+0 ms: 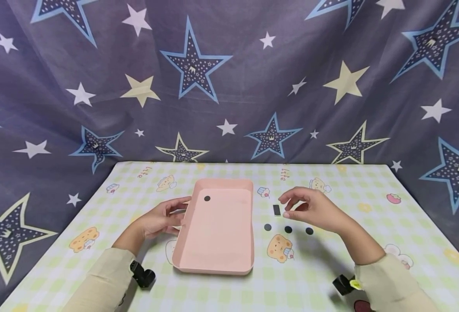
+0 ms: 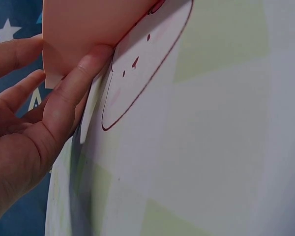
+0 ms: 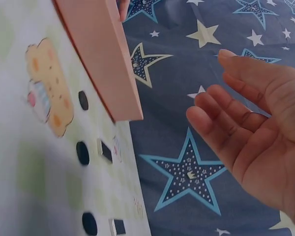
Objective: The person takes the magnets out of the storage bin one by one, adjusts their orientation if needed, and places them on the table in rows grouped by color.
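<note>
A pink tray (image 1: 218, 225) lies on the table, a black disc (image 1: 207, 198) inside it near the far left corner. My left hand (image 1: 163, 219) touches its left side wall, with fingertips against the pink surface (image 2: 98, 24) in the left wrist view. To the right of the tray my right hand (image 1: 311, 208) hovers with loosely bent fingers and nothing held. Beside its fingertips is a small black-topped rectangular block (image 1: 276, 210); another such block (image 3: 118, 227) shows in the right wrist view. Three black discs (image 1: 288, 229) lie in a row nearer me.
A checked tablecloth (image 1: 116, 208) with cartoon prints covers the table. Behind the table's far edge hangs a dark curtain (image 1: 245, 86) patterned with stars. Black wrist cameras (image 1: 143, 275) sit below both wrists.
</note>
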The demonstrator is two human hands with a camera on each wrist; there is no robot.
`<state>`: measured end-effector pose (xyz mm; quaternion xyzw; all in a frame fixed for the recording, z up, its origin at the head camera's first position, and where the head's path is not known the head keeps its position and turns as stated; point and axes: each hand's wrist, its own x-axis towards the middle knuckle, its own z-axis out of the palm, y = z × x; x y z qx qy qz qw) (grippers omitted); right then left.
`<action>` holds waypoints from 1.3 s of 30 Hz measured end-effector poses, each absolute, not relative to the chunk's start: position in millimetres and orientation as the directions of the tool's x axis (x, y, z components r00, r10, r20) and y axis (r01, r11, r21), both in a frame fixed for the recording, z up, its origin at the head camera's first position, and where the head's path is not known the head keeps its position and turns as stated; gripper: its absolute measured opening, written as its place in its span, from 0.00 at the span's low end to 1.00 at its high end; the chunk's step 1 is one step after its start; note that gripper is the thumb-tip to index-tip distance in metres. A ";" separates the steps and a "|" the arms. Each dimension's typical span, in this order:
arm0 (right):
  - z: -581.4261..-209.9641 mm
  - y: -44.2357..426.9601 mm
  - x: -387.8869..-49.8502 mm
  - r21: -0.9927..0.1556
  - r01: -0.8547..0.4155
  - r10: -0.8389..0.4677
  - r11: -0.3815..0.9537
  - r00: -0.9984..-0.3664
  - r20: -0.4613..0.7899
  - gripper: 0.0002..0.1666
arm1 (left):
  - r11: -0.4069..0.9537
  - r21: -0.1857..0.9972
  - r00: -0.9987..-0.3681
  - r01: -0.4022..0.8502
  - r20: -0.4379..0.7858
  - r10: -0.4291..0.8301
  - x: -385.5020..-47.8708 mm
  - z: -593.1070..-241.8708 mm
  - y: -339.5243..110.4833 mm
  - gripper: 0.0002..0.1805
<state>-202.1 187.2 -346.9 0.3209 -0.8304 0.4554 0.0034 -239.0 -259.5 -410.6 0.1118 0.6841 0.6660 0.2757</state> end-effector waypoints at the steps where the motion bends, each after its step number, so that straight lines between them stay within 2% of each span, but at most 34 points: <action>1: -346.1 184.7 -203.0 -0.754 -0.538 -0.535 0.378 -0.791 0.296 0.17 | 0.089 0.973 -0.823 -0.214 -0.228 0.520 -238.9 -410.6 -259.6 0.43; 8: -343.1 168.0 -211.9 -0.756 -0.555 -0.578 0.348 -0.762 0.293 0.19 | 0.103 0.974 -0.828 -0.204 -0.227 0.512 -238.1 -410.1 -259.3 0.44; 16: -337.9 146.3 -223.4 -0.787 -0.521 -0.609 0.332 -0.755 0.243 0.21 | 0.092 0.974 -0.826 -0.206 -0.224 0.518 -238.0 -409.3 -258.9 0.44; 23: -334.5 126.9 -234.6 -0.758 -0.567 -0.648 0.323 -0.716 0.259 0.20 | 0.097 0.973 -0.827 -0.208 -0.228 0.514 -237.6 -409.5 -258.4 0.44; 32: -333.8 102.5 -248.4 -0.746 -0.544 -0.631 0.384 -0.745 0.218 0.19 | 0.094 0.975 -0.832 -0.199 -0.219 0.510 -237.9 -411.4 -258.2 0.44; 39: -336.7 84.4 -258.2 -0.751 -0.546 -0.611 0.370 -0.752 0.246 0.17 | 0.084 0.978 -0.848 -0.190 -0.207 0.489 -238.9 -415.2 -259.4 0.44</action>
